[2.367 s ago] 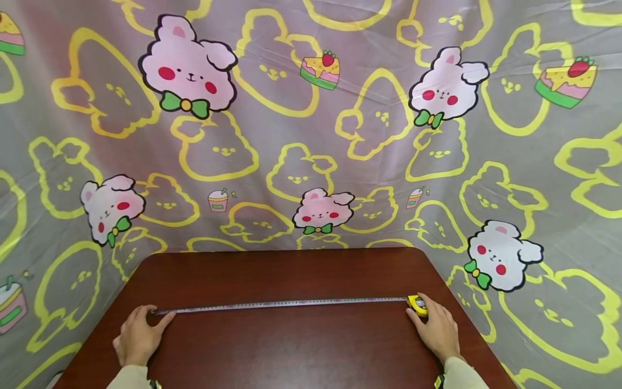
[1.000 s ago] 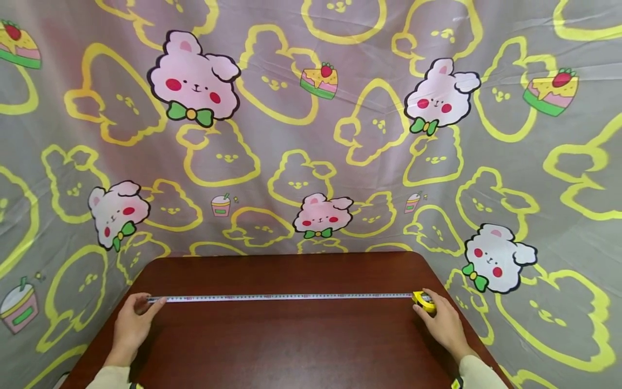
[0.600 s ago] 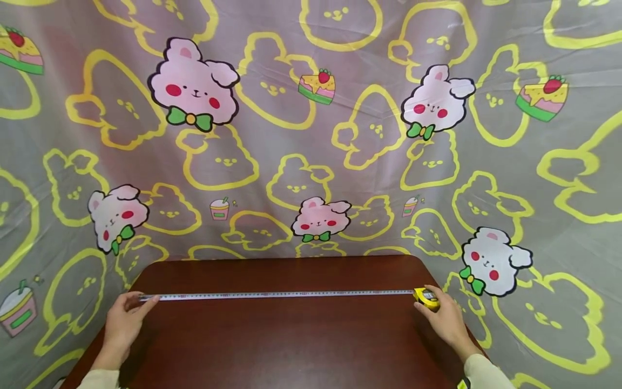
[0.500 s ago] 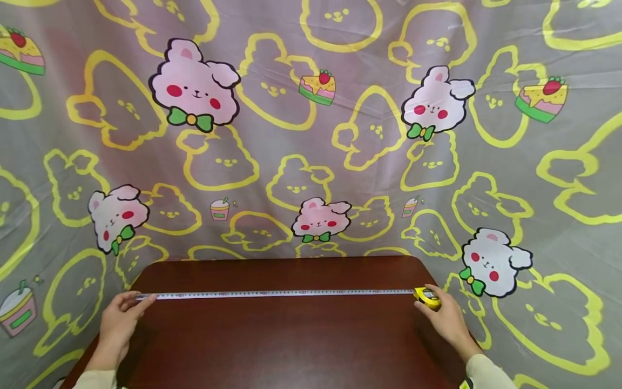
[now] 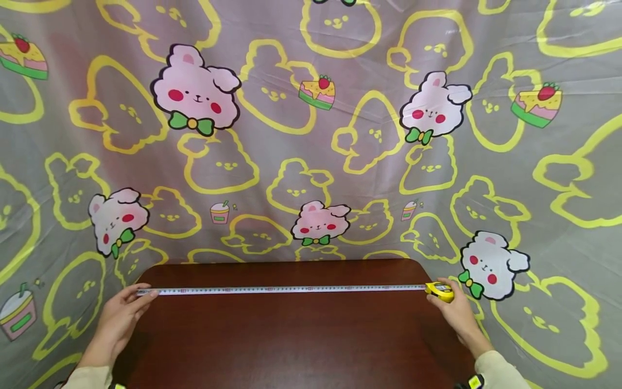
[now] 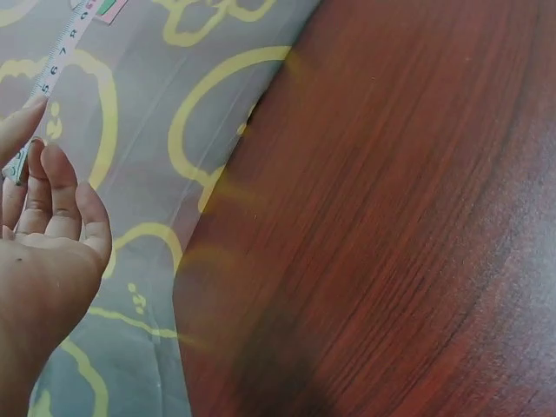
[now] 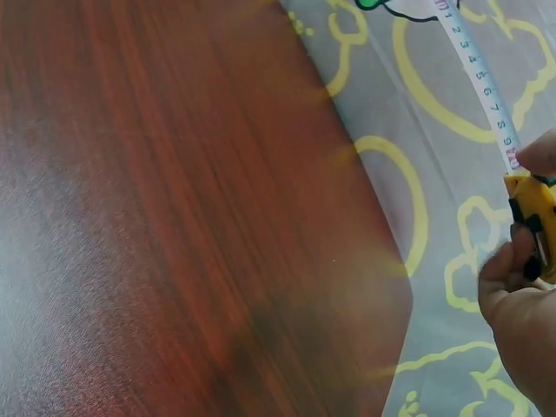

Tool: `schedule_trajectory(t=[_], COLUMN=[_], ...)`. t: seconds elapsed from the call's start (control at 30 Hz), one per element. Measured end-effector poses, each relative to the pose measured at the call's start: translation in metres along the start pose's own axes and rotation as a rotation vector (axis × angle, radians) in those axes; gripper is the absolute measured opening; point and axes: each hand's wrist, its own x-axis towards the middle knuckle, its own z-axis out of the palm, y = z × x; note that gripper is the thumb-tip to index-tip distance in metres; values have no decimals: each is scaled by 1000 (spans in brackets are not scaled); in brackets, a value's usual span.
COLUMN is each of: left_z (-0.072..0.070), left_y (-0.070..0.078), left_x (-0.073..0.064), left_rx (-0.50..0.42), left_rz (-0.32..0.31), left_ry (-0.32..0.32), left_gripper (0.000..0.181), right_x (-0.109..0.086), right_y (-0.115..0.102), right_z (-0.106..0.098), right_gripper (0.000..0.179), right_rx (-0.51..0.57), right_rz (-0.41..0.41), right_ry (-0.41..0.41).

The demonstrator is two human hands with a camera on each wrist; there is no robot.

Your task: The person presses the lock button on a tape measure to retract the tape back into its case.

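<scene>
A yellow-cased tape measure (image 5: 440,292) is in my right hand (image 5: 460,313), thumb and fingers round its case. Its white blade (image 5: 291,290) is drawn out nearly level across the head view. At the other end my left hand (image 5: 114,324) pinches the blade's metal-hooked tip between thumb and fingers. In the left wrist view the blade (image 6: 65,45) runs up from the thumb, the other fingers loosely bent. The right wrist view shows the case (image 7: 534,221) at the right edge, partly hidden by the hand, with the blade leaving its mouth.
Below the blade lies a dark red-brown wooden table (image 5: 291,340) with rounded far corners. A grey curtain (image 5: 272,135) printed with rabbits, cakes and cups surrounds it at the back and both sides. Each wrist wears a band with a yellow patch (image 5: 475,382).
The hands have moved farther apart and farther up the view, drawing out more blade. The blade, slanted at first, is now almost level. The head view has tipped slightly upward.
</scene>
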Motion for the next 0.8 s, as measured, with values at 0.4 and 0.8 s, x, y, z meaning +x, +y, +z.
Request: schedule_trajectory(t=[0.4,0.8], left_z=[10,1], left_y=[16,16], left_x=[1,-2], left_rx=[117,175], left_rz=[50,22], left_ry=[42,39], left_gripper=[15,15], right_x=[4,9], right_y=[-6,-9], right_z=[-8,-8], right_gripper=[80,74], right_rx=[74,138], right_rz=[20,19], right_ry=[5,15])
